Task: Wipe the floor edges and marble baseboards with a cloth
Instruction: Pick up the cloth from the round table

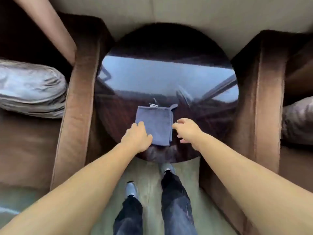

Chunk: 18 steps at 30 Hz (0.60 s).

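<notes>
Lying folded square on round table (169, 78): grey-blue cloth (155, 123)

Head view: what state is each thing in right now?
cloth: folded, flat on the table
round table: glossy, holds only the cloth
left hand: resting on the cloth's near left edge
right hand: open beside the cloth's right edge; contact unclear

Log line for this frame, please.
stage: cloth pickup | cloth: folded, flat on round table | left hand: resting on cloth | right hand: open, beside cloth | wiping: not begun
</notes>
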### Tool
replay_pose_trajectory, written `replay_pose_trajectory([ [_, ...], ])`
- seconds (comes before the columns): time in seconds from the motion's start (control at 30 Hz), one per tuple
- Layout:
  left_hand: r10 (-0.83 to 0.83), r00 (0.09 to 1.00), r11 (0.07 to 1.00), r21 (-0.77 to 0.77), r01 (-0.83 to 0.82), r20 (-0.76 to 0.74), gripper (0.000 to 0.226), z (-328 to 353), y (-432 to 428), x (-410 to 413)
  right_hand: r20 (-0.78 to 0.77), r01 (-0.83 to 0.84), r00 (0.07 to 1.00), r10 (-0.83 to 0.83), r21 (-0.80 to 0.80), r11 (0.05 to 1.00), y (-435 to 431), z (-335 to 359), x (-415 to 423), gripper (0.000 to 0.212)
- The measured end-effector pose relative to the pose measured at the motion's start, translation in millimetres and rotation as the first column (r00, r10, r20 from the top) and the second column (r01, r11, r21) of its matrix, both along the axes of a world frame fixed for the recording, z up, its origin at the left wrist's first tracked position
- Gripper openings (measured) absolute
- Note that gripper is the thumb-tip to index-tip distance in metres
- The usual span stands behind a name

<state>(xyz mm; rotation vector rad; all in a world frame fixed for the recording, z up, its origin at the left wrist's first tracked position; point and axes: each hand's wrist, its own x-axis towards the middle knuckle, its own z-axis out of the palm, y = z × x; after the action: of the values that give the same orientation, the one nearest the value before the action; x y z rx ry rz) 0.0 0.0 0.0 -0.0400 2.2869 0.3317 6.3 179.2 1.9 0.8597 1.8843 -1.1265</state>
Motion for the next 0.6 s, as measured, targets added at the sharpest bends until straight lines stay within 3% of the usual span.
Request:
replay_pose_trajectory([
  [0.1, 0.288, 0.955, 0.957, -0.001, -0.289, -0.070, 0.054, -27, 9, 0, 0.032, 0.107, 0.994, -0.106, -0.025, 0.994, -6, -20, -5, 0.050],
  [0.17, 0.441, 0.888, 0.897, 0.023, -0.442, -0.132, 0.059, -36, 13, -2, 0.059, 0.160, 0.986, -0.156, -0.066, 0.985, -11, -33, -4, 0.034],
  [0.27, 0.626, 0.772, 0.780, 0.087, -0.620, -0.106, 0.055, -45, 8, -14, 0.060, 0.210, 0.977, -0.205, -0.089, 0.974, -15, -45, -4, 0.016],
  [0.37, 0.705, 0.710, 0.706, 0.113, -0.699, -0.010, 0.017, -54, -7, -26, 0.112, 0.241, 0.968, -0.224, -0.164, 0.957, -22, -46, -12, 0.011],
  [0.5, 0.735, 0.658, 0.633, 0.183, -0.752, 0.165, 0.042, -49, -27, -27, 0.056, 0.199, 0.980, -0.193, -0.130, 0.971, -30, -37, -21, 0.017],
  [0.6, 0.755, 0.634, 0.591, 0.248, -0.768, 0.168, 0.038, -29, -49, -17, 0.003, 0.109, 0.994, -0.109, -0.093, 0.990, -47, -15, -24, 0.013],
])
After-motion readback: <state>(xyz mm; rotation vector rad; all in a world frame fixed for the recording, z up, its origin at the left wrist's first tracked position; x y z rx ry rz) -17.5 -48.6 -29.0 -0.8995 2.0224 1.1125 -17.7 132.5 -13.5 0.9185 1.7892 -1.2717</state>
